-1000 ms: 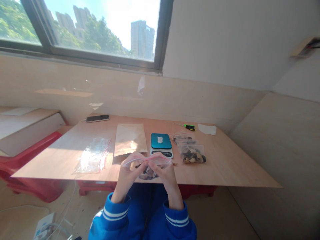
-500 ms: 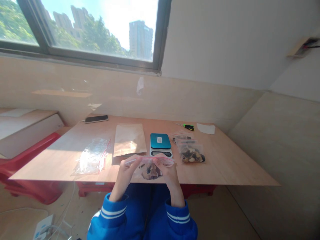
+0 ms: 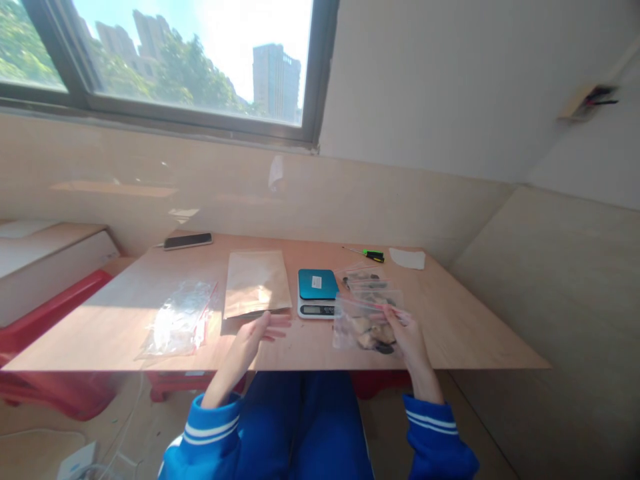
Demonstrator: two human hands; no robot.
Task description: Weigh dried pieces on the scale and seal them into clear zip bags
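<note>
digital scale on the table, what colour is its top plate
The top plate is teal blue, with a small white label on it; it shows best in the head view.

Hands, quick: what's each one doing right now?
Left hand: open, fingers spread, holding nothing, near the paper bag.
Right hand: closed on the top edge of a clear zip bag with dark and pale pieces inside.
</note>
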